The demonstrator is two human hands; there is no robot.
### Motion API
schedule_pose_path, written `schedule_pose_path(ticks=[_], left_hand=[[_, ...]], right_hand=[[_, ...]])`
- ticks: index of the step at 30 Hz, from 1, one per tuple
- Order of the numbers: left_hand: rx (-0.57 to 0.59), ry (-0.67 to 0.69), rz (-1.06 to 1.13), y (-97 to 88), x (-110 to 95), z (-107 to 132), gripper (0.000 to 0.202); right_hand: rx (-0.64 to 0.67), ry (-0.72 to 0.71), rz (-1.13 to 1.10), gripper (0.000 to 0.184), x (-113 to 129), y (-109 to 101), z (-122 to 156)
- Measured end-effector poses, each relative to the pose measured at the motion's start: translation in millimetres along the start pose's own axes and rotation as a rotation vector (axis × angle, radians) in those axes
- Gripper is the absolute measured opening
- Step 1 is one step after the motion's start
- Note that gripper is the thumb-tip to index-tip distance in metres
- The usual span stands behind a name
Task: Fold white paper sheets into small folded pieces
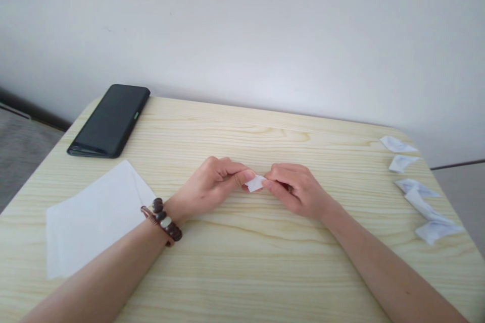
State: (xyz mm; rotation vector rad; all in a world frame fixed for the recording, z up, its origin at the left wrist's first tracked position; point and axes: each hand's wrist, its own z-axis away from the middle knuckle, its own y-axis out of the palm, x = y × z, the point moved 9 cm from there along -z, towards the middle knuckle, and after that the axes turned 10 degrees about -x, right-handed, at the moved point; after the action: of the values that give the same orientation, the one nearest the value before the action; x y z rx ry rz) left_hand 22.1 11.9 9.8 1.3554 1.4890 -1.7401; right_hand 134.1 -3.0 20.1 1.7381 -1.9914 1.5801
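A small folded piece of white paper [255,183] is pinched between my two hands over the middle of the table. My left hand [215,184], with a dark beaded bracelet [164,222] at the wrist, grips its left end between thumb and fingers. The right end is pinched by the thumb and index finger of my right hand [295,186], whose other fingers are curled in. Part of the paper is hidden behind the fingertips.
Flat white sheets [94,217] lie at the left, partly under my left forearm. A black phone [111,121] rests at the back left corner. Several folded white paper pieces [428,207] line the right edge of the wooden table [242,272]. A pale wall [265,35] stands behind.
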Motion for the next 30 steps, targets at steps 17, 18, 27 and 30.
schedule_pose_path(ticks=[17,18,27,30], left_hand=[[-0.198,-0.139,0.058,-7.1,9.2,-0.5,0.027],[-0.189,-0.119,0.055,-6.7,6.8,-0.5,0.027],[-0.183,0.064,-0.066,-4.5,-7.8,0.3,0.026],[-0.208,0.108,-0.082,-5.3,-9.9,0.2,0.024]], right_hand=[[-0.146,-0.145,0.377,0.025,18.3,-3.2,-0.4],[-0.116,-0.135,0.327,0.030,17.4,-1.6,-0.7],[-0.063,-0.043,0.255,0.025,7.9,3.4,-2.4],[-0.027,-0.035,0.203,0.023,7.2,6.5,-2.7]])
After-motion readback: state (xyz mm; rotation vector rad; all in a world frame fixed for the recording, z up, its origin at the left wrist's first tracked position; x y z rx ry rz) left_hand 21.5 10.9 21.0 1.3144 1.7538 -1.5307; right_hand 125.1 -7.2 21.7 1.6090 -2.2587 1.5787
